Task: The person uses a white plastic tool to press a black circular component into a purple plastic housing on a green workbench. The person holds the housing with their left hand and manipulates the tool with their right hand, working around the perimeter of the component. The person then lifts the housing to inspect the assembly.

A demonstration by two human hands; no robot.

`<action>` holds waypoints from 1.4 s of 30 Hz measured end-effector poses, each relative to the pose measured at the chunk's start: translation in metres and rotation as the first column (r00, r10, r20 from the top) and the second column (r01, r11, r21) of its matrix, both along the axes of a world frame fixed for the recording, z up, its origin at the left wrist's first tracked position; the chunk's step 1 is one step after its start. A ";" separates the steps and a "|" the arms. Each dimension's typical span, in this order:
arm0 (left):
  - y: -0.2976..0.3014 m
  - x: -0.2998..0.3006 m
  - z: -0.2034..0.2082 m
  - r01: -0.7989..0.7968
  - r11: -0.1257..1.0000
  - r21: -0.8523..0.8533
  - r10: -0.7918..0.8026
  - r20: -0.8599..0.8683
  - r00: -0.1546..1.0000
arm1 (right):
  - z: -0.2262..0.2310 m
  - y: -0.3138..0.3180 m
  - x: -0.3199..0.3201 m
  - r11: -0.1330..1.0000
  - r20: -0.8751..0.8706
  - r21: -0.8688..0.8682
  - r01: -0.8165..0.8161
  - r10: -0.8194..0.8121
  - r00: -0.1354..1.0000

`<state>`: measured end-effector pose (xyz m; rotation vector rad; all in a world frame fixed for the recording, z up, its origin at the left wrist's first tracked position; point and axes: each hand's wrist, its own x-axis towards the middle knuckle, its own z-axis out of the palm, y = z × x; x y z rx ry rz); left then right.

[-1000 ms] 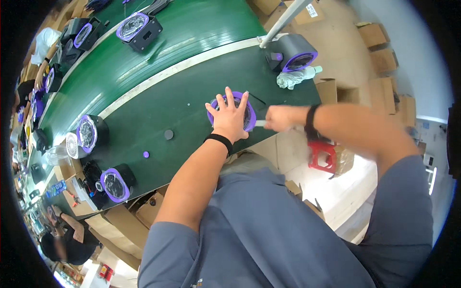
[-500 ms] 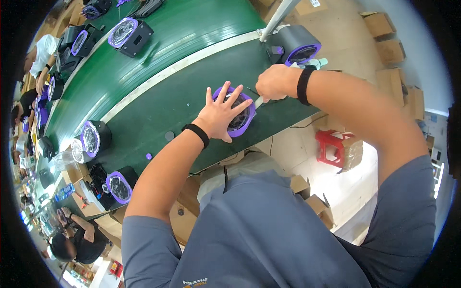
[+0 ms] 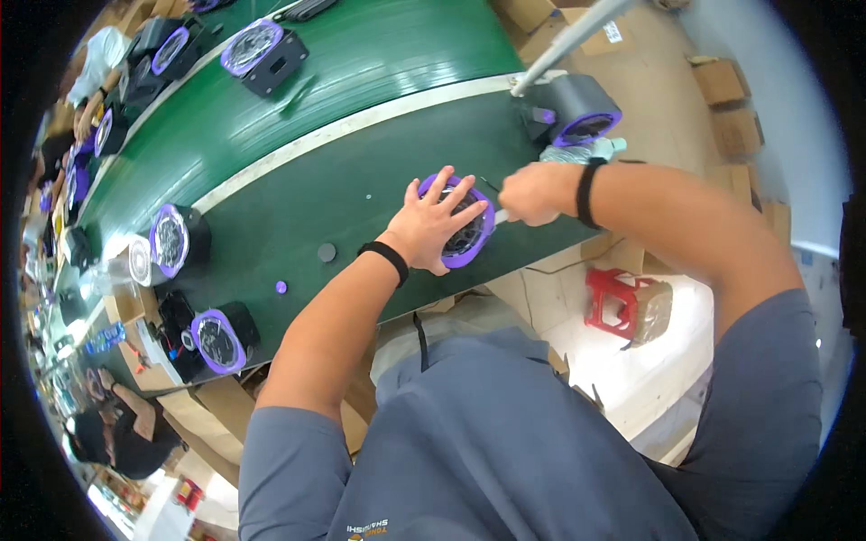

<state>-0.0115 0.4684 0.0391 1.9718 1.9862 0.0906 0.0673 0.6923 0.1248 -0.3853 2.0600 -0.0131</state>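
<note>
From my head camera, looking down, the purple-rimmed speaker [image 3: 467,236] lies face up on the green worktop [image 3: 298,203], close to its front edge and toward its right end. My left hand [image 3: 428,225] is spread over its face, fingers fanned across the dark middle and the thumb down toward the near rim; I am not pinching anything there. My right hand [image 3: 532,194] is curled into a fist round a pale strip [image 3: 502,216], whose end meets the right side of the rim (whether it is a blade or something else, I cannot tell). Left of the speaker, on the worktop, sit a dark disc [image 3: 327,252] and, nearer the front edge, a small purple cap [image 3: 281,288]. At the far right corner stands a big dark case [image 3: 582,104], with a clear plastic bottle [image 3: 568,153] just beside it. I'd judge the speaker fairly light, with a stiff, smooth rim that could slide on the worktop under a sideways push. The middle looks the more delicate part, so I would take hold by the rim, at opposite sides.
</note>
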 end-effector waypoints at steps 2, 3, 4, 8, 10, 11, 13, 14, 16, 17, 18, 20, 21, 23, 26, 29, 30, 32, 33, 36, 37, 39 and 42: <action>0.000 0.001 0.001 0.000 1.000 0.011 -0.001 0.029 1.000 | -0.013 0.016 0.013 0.993 0.003 -0.048 0.107 -0.107 0.994; 0.001 0.001 0.003 0.007 1.000 0.010 -0.008 0.030 1.000 | -0.012 0.018 0.020 0.974 0.001 -0.083 0.210 -0.210 0.978; 0.001 0.001 0.002 0.013 1.000 0.006 -0.014 0.030 0.999 | -0.011 0.019 0.028 0.943 0.004 -0.121 0.309 -0.311 0.950; 0.004 -0.003 0.003 0.053 0.998 0.028 -0.053 0.004 0.999 | -0.021 0.022 0.060 0.803 -0.009 -0.245 0.544 -0.563 0.826; 0.009 -0.006 0.010 0.089 0.996 -0.013 -0.089 -0.013 0.996 | -0.031 0.024 0.077 0.739 -0.030 -0.312 0.597 -0.636 0.771; 0.010 -0.009 0.011 0.108 0.994 -0.025 -0.108 -0.024 0.994 | -0.032 0.022 0.079 0.726 -0.020 -0.304 0.617 -0.653 0.757; 0.012 -0.012 0.013 0.124 0.992 -0.029 -0.125 -0.036 0.992 | -0.028 0.016 0.070 0.732 0.017 -0.254 0.632 -0.650 0.759; 0.011 -0.010 0.014 0.122 0.992 -0.022 -0.122 -0.034 0.992 | -0.024 0.010 0.062 0.731 0.059 -0.163 0.663 -0.663 0.746; 0.006 -0.008 0.015 -0.007 1.000 0.028 0.007 0.014 1.000 | -0.012 0.003 0.045 0.710 0.128 0.025 0.704 -0.700 0.702; -0.004 -0.004 0.012 -0.139 0.988 0.063 0.134 0.066 0.989 | -0.027 0.014 0.055 0.817 0.003 -0.093 0.568 -0.571 0.821; -0.018 0.001 0.004 -0.271 0.959 0.084 0.260 0.126 0.957 | -0.024 0.018 0.055 0.817 0.007 -0.097 0.568 -0.571 0.821; -0.060 0.011 -0.045 -0.658 0.705 0.265 0.443 0.559 0.700 | -0.016 0.020 0.051 0.827 0.019 -0.108 0.552 -0.553 0.833; -0.065 0.022 -0.053 -0.797 0.603 -0.038 0.532 0.763 0.367 | -0.019 0.026 0.058 0.816 0.026 -0.127 0.564 -0.565 0.824; -0.070 0.037 -0.075 -0.755 0.445 -0.481 0.501 0.833 -0.236 | -0.025 0.039 0.069 0.826 0.010 -0.177 0.534 -0.541 0.841; -0.046 0.040 -0.075 -0.595 0.450 -0.666 0.287 0.739 -0.610 | -0.022 0.043 0.063 0.823 0.063 -0.174 0.541 -0.538 0.840; -0.034 0.040 -0.088 -0.753 0.588 -0.297 0.343 0.934 -0.101 | -0.022 0.048 0.042 0.833 0.107 -0.219 0.508 -0.497 0.861; -0.033 0.039 -0.083 -0.773 0.604 -0.193 0.446 0.886 0.128 | -0.023 0.054 0.037 0.826 0.123 -0.227 0.516 -0.502 0.856; -0.033 0.030 -0.067 -0.735 0.678 0.023 0.569 0.616 0.544 | -0.027 0.069 0.029 0.847 0.122 -0.196 0.494 -0.479 0.869; -0.033 0.022 -0.068 -0.710 0.702 0.061 0.540 0.605 0.586 | -0.026 0.071 0.022 0.852 0.135 -0.180 0.492 -0.474 0.870; -0.025 0.017 -0.071 -0.710 0.693 0.126 0.428 0.721 0.545 | -0.028 0.073 0.017 0.868 0.163 -0.145 0.474 -0.452 0.877; -0.021 0.016 -0.070 -0.728 0.676 0.114 0.391 0.782 0.485 | -0.032 0.076 0.018 0.860 0.155 -0.158 0.484 -0.463 0.873; -0.017 0.026 -0.075 -0.761 0.640 0.106 0.407 0.794 0.453 | -0.035 0.081 0.021 0.837 0.180 -0.155 0.525 -0.498 0.848; -0.019 0.045 -0.082 -0.790 0.581 0.197 0.414 0.763 0.496 | -0.039 0.080 0.026 0.782 0.284 -0.131 0.609 -0.559 0.779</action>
